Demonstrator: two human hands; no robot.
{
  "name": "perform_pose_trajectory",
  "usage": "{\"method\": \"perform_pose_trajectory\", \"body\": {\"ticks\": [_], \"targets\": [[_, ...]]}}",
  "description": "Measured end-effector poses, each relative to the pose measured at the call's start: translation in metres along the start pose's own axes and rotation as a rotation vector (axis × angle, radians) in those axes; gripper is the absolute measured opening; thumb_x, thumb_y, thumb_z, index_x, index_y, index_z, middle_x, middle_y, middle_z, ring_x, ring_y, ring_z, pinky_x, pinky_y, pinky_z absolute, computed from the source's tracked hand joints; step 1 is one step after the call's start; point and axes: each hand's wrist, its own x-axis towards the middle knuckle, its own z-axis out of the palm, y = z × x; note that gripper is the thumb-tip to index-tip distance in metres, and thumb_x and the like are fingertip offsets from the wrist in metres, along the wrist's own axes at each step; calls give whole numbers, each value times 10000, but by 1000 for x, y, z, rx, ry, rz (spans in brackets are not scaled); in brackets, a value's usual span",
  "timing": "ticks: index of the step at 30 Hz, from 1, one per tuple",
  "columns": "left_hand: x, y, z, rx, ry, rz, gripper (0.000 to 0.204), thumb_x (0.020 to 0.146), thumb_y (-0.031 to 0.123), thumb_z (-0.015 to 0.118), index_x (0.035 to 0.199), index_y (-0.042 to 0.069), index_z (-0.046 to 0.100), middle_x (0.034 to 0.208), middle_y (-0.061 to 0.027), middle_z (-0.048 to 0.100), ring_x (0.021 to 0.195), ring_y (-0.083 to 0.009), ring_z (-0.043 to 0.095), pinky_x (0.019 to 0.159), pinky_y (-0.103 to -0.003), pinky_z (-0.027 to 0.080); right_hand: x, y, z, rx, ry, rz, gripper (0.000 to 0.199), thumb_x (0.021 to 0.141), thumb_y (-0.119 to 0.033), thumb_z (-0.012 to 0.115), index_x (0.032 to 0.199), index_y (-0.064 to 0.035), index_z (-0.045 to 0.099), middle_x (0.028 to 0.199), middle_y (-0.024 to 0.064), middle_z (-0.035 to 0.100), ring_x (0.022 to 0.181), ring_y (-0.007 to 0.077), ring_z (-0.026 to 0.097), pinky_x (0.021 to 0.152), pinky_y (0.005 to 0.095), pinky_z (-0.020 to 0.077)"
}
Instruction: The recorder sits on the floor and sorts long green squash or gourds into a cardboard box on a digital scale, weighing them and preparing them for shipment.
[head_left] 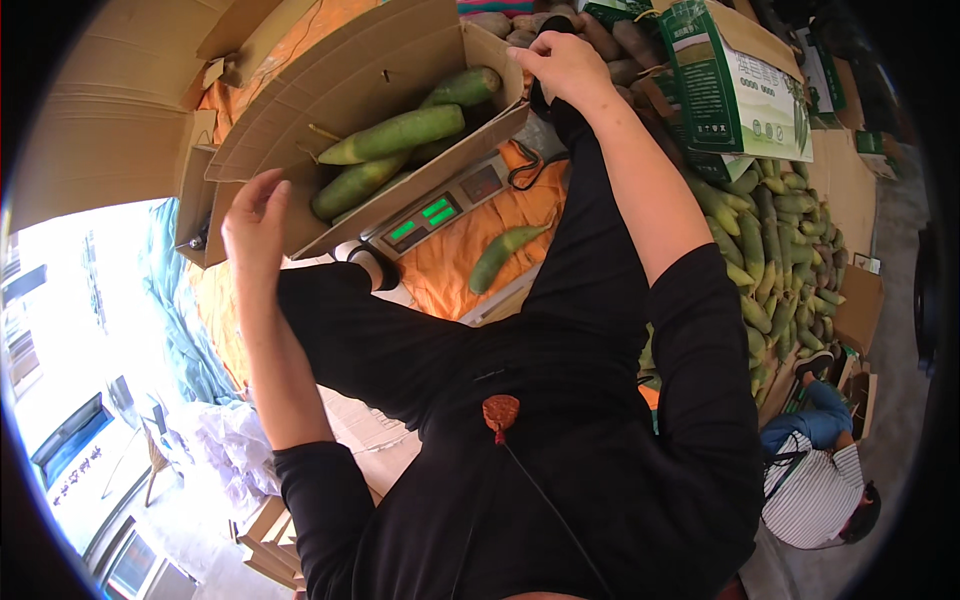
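Between the two sets of fingers there's a long cardboard box [345, 222], flaps up, with at least four green radishes [393, 136] lying in it, so I'd call the filling well underway, maybe nearly there, but the box isn't closed. Left hand [254, 225] is at the near left end, fingers loosely curled with a gap to the thumb and nothing in them; can't tell if they brush the cardboard. Right hand [568, 68] is at the opposite end, thumb and finger fairly narrow by the rim, can't really tell if they're pinching it. Below the fingers, under the box's near side, a scale [425, 222] has its green display lit, and the box seems to sit on it. One loose radish [500, 260] lies nearer the body on orange cloth [435, 278]; no clue whether it's meant to go in. Off to the right of the right fingers: a green and white carton [745, 85], then a big radish pile [775, 240], with someone in a striped top [815, 490] way past it on grey floor [900, 330]. Crumpled clear plastic [225, 450] is behind the left fingers, near bright daylight.
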Motion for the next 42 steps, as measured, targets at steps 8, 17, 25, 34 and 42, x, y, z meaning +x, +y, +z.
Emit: {"method": "perform_pose_trajectory", "body": {"ticks": [8,17,25,34,42], "targets": [[27,-32,-56,534,-78,-141,395,845,363,648,973,-10,677,903,-169,690,862,-240,665,772,-338,498,-7,-15,-1,-190,8,-24,446,788,-532,603,899,-109,688,856,107,679,872,287,653,762,420,497],[29,-93,-29,280,-434,-412,554,827,466,645,783,-86,657,633,-154,627,597,-231,622,625,-369,482,-1,-24,10,-289,-91,-43,395,812,-437,575,941,-81,689,954,145,663,921,324,634,807,444,501],[32,-95,-10,365,-378,-341,410,818,368,625,691,-17,692,614,-170,646,651,-290,666,694,-402,507,22,-24,12,-330,-245,82,336,783,-272,538,998,-61,688,1033,196,662,992,341,633,857,437,489],[56,-169,-25,554,-358,-245,392,794,390,636,864,10,698,856,-186,680,871,-312,659,797,-398,502,39,-66,16,-306,-253,-80,318,770,-235,501,897,-10,685,953,201,663,921,372,632,842,446,480],[1,-205,-99,-102,-14,-487,362,752,294,709,881,-44,690,795,-151,691,703,-232,653,684,-352,501,45,-167,31,-189,-368,-218,339,798,-299,544,923,-15,679,934,225,648,938,374,619,805,449,486]]}}
